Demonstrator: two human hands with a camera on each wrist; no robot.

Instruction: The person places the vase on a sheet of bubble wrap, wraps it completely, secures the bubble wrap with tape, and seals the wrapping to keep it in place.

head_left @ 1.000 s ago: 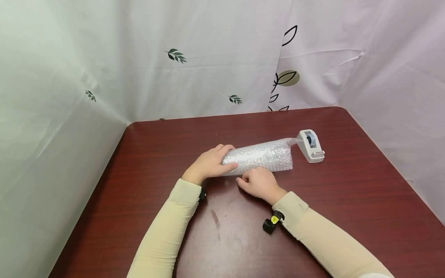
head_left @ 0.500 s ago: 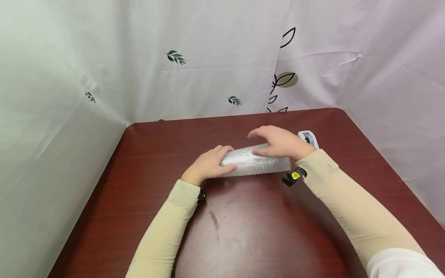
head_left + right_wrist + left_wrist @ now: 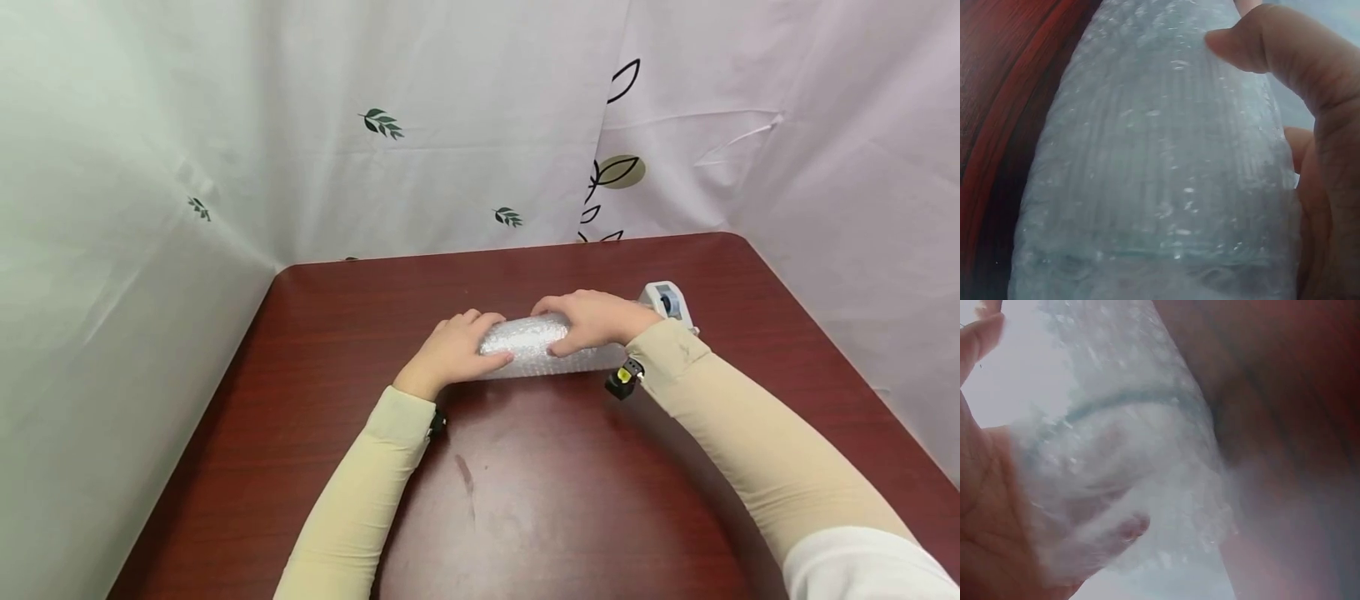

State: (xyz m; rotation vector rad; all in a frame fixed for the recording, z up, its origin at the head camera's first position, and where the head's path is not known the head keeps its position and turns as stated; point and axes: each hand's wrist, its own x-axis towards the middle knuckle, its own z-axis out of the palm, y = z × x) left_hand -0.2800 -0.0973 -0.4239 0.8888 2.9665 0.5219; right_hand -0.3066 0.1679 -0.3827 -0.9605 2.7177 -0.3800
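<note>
A roll of clear bubble wrap (image 3: pixel 517 340) lies across the middle of the table. Something ribbed and see-through shows inside it in the right wrist view, its kind blurred by the bubble wrap (image 3: pixel 1160 150). My left hand (image 3: pixel 450 354) grips the left end, thumb on the near side and fingers over the far side. In the left wrist view, fingers of the left hand (image 3: pixel 988 506) show through loose film past a curved rim line. Farther right, my right hand (image 3: pixel 592 321) holds the roll from above, its thumb (image 3: pixel 1241 47) pressed on the wrap.
A white tape dispenser (image 3: pixel 666 302) stands right behind the right wrist, partly hidden by it. The dark red table (image 3: pixel 360 308) has white curtains (image 3: pixel 450 125) close behind it and at both sides.
My right hand has come up from the roll's near edge, passed over it and settled on its right part. The left hand keeps its place on the left end.
</note>
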